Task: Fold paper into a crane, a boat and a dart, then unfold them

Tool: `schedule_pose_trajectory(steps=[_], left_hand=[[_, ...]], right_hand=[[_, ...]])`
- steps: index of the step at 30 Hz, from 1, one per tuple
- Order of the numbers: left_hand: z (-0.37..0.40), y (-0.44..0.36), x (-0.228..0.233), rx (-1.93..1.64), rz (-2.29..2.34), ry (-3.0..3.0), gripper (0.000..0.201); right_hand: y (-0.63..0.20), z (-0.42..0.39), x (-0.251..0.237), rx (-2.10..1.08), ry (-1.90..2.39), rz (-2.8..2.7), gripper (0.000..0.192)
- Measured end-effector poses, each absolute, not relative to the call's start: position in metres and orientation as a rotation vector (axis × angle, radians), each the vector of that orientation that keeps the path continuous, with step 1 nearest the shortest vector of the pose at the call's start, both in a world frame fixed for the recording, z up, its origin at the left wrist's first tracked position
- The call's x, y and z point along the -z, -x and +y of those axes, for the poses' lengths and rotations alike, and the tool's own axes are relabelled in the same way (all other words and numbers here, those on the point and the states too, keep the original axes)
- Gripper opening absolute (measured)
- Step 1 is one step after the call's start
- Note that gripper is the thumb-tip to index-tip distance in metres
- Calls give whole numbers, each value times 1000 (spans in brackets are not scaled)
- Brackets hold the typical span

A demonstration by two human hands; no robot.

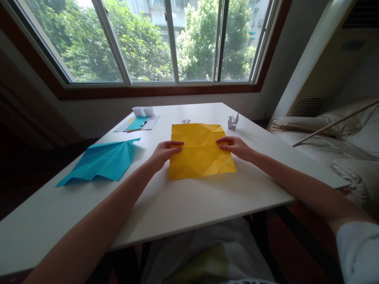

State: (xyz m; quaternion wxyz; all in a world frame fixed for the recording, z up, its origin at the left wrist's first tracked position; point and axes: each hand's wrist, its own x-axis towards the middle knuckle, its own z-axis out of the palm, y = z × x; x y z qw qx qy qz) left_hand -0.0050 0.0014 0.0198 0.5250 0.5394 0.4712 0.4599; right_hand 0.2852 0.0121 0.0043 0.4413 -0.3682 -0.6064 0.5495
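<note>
A creased sheet of yellow paper (199, 154) is spread out above the middle of the white table, its fold lines showing across it. My left hand (166, 153) pinches its left edge, thumb and fingers closed on the paper. On the opposite edge my right hand (235, 146) grips the same sheet between thumb and fingers. To the left lies a blue sheet of paper (102, 161), creased and partly raised off the table. Beyond my right hand stands a white paper crane (233, 121).
The white table (166, 213) stands below a window. At its far left, two small white containers (143, 111), blue paper (137, 122) and a pen (144, 123) sit on a pale sheet. A dark ring-shaped mark (186, 121) lies behind the yellow sheet. A sofa (314, 134) is at right.
</note>
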Motion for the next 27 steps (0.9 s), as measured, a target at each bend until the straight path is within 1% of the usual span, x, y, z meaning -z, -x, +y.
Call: schedule_pose_trajectory(steps=[8,16,27], left_hand=[[3,5,-20,-1113,1132,-1242,40],[5,6,-16,-1137,1114,-1250,42],[8,8,-14,-1233,1031,-1262,40]], right_hand=[[-285,12,-5,-1286,928,-1497,37],[-284,10,-6,-1266,953,-1485,32],[-284,12,-6,-1202,956,-1462,31]])
